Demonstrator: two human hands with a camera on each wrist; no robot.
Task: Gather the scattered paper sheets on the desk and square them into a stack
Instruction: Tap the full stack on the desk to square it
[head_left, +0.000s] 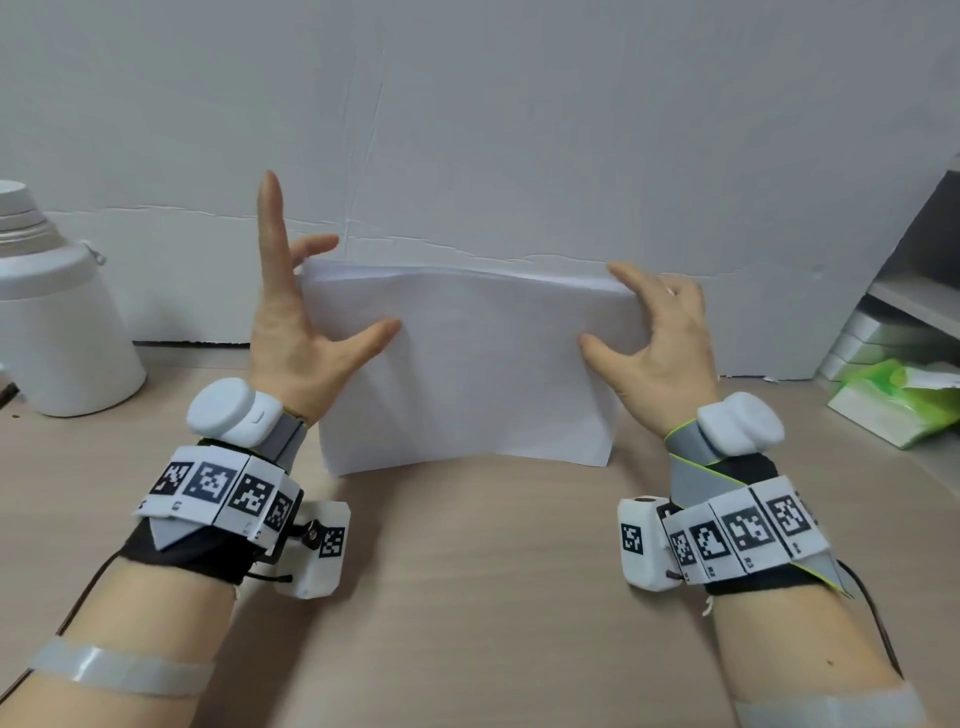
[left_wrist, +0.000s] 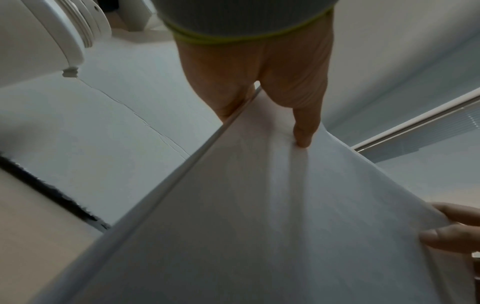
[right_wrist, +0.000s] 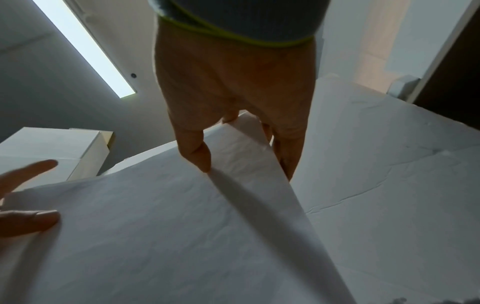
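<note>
A stack of white paper sheets (head_left: 467, 364) stands upright on its long edge on the wooden desk (head_left: 467, 582), facing me. My left hand (head_left: 296, 332) holds its left side, thumb on the front face, fingers behind, index finger pointing straight up. My right hand (head_left: 654, 343) holds the right side, thumb on the front and fingers curled over the top right corner. In the left wrist view the thumb (left_wrist: 303, 127) presses the sheets (left_wrist: 259, 226). In the right wrist view the thumb (right_wrist: 194, 156) lies on the paper (right_wrist: 182, 236), fingers behind its edge.
A white jug (head_left: 57, 322) stands at the desk's left. A green and white packet (head_left: 893, 405) lies at the right below a shelf unit (head_left: 914, 301). A white wall board (head_left: 467, 130) rises just behind the paper.
</note>
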